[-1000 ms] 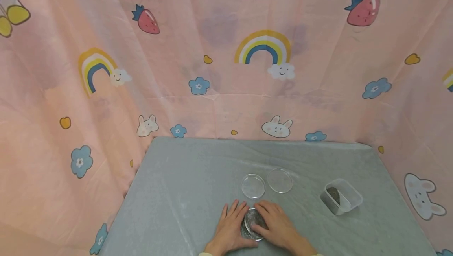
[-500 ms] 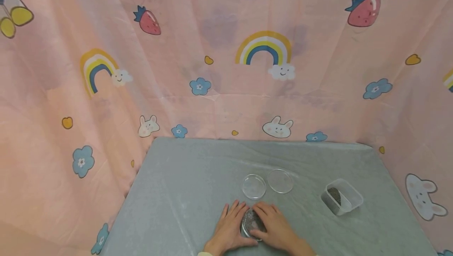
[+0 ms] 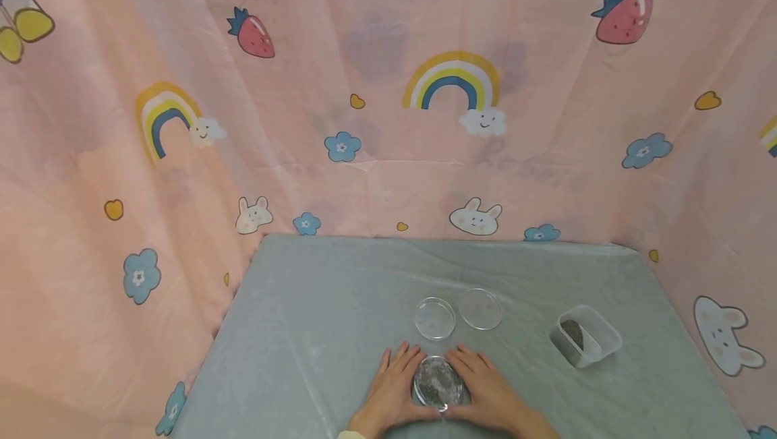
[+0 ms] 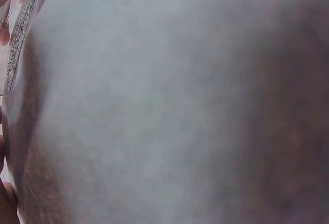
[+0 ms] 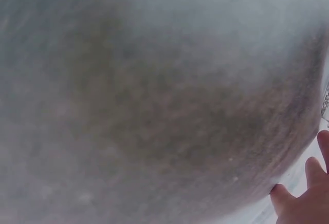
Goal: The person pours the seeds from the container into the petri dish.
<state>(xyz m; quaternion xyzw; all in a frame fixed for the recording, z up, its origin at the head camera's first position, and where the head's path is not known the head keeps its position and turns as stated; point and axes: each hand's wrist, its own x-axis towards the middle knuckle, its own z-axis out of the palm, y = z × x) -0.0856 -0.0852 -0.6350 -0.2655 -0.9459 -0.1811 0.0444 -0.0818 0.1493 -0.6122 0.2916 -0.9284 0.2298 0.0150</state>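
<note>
A round, clear petri dish (image 3: 438, 383) with dark grains under its clear top lies near the table's front, between both hands. From the left, my left hand (image 3: 393, 388) holds its rim, fingers along the far left side and thumb at the near edge. On the other side my right hand (image 3: 488, 392) holds the rim likewise, its thumb beside the left one. In the left wrist view, a strip of the grain-filled dish (image 4: 21, 34) shows at the upper left. Fingers (image 5: 314, 172) appear low in the right wrist view; whose they are I cannot tell.
Behind the hands lie two clear round dish pieces (image 3: 434, 339) (image 3: 480, 329), side by side. To the right stands a clear plastic tub (image 3: 601, 331) with dark grains inside. A grey cloth (image 3: 315, 317) covers the table, and a pink patterned curtain (image 3: 376, 189) hangs behind it.
The clear top, tilted on the dish earlier, now sits evenly over it. My right thumb has slid off the top to the near rim, and the right fingers have shifted right.
</note>
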